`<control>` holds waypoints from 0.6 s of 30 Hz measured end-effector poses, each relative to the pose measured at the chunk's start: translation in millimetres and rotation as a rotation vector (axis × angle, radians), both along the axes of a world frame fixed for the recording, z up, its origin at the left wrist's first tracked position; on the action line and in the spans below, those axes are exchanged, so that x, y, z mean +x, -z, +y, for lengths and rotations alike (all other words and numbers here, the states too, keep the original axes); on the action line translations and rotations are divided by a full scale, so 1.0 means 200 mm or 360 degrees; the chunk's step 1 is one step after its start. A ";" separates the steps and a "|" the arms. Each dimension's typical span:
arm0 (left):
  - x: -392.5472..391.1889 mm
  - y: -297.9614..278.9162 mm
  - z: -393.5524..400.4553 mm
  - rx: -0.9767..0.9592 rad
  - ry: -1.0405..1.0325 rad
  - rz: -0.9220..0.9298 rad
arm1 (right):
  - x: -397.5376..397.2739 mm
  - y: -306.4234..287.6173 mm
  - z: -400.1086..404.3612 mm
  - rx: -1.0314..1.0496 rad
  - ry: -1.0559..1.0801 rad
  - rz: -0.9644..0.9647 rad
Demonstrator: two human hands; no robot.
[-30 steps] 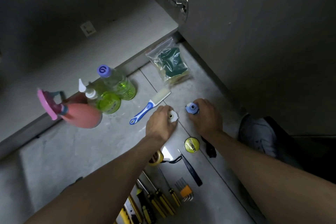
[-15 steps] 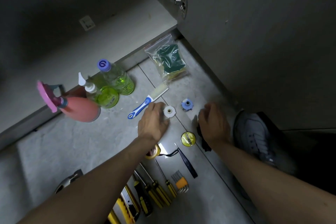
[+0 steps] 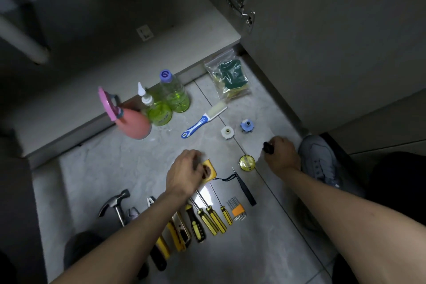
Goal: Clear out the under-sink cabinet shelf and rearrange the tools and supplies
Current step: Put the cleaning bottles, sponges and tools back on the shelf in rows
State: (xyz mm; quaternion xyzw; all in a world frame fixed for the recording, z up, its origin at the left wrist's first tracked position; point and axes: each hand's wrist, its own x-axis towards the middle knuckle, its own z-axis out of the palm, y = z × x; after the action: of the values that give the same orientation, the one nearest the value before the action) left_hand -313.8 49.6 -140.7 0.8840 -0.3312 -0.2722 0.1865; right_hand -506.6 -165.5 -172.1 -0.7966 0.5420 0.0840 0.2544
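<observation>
Tape measure [image 3: 208, 169] gripped by left hand [image 3: 184, 174]; right hand [image 3: 282, 155] holds black object [image 3: 268, 147].

Pink spray bottle [image 3: 132, 122], green bottles [image 3: 175, 94] (clear), yellow-black screwdrivers [image 3: 212, 214], blue-white brush [image 3: 202, 120].

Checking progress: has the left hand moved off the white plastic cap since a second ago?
Yes. The left hand has pulled back from the white cap, toward the person, and now grips the yellow tape measure.

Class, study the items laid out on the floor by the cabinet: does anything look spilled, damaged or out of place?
Nothing stands out. The bottles stand upright, the screwdrivers lie in a neat row, and no spill shows. The floor is dim, so fine damage cannot be ruled out.
</observation>
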 end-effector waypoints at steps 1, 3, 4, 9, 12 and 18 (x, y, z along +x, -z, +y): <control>0.01 -0.02 0.02 0.0034 0.0000 0.0006 | 0.01 -0.02 0.00 -0.0002 -0.0003 -0.0022; 0.05 -0.08 0.04 0.0102 -0.0014 0.0006 | 0.07 -0.09 -0.01 0.0021 -0.0001 -0.0084; 0.07 -0.12 0.05 0.0124 -0.0020 0.0004 | 0.12 -0.14 -0.01 0.0052 -0.0006 -0.0120; 0.22 -0.34 0.09 0.0155 -0.0105 -0.0023 | 0.47 -0.44 0.03 0.0161 -0.0265 -0.0260; 0.31 -0.51 0.14 0.0161 -0.0242 -0.0051 | 0.67 -0.67 0.10 0.0191 -0.0429 -0.0373; 0.55 -0.76 0.19 0.0145 -0.0601 -0.0225 | 1.03 -0.98 0.21 0.0084 -0.0704 -0.0529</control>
State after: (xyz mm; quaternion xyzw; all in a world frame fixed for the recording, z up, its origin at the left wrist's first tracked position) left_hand -203.5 87.6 10.9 0.9548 -0.1592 -0.1845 0.1703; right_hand -300.8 -122.9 23.8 -0.8914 0.3035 0.0198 0.3360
